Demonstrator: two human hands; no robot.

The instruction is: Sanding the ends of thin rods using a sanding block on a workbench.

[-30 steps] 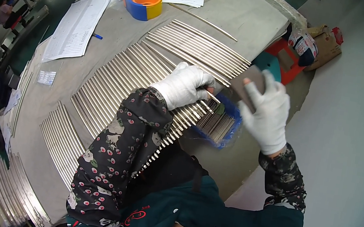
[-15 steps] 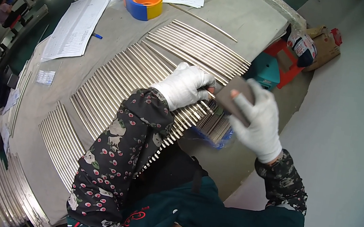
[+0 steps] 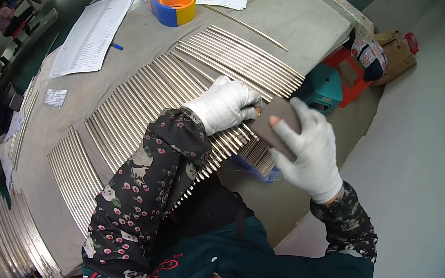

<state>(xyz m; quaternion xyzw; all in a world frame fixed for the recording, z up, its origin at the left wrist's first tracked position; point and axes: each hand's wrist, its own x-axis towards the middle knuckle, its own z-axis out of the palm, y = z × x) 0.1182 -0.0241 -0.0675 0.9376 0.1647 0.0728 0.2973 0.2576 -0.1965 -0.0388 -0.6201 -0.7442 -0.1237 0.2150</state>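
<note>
Many thin, shiny metal rods [image 3: 143, 87] lie side by side in a broad row on the table, their near ends jutting over its edge. My gloved left hand [image 3: 225, 104] rests on the row with its fingers pinched around one metal rod near its end. A grey-brown rectangular block [image 3: 283, 108], which looks like a sanding sponge, is gripped in my gloved right hand [image 3: 316, 158]. The block meets the rod's end just beside my left fingertips, which partly hide the contact. Bare fingertips poke out of both white gloves.
Below the table edge, more rods [image 3: 260, 154] stand in blue plastic. An orange-and-blue tape dispenser [image 3: 179, 9], printed sheets [image 3: 95, 35] and a blue pen [image 3: 117, 46] lie farther back. A teal stool [image 3: 323, 88] and red stool [image 3: 350, 78] stand right, near the wall.
My right hand has shifted slightly left with the block, bringing it closer to my left fingers. My left hand has stayed nearly in place, still pinching the rod.
</note>
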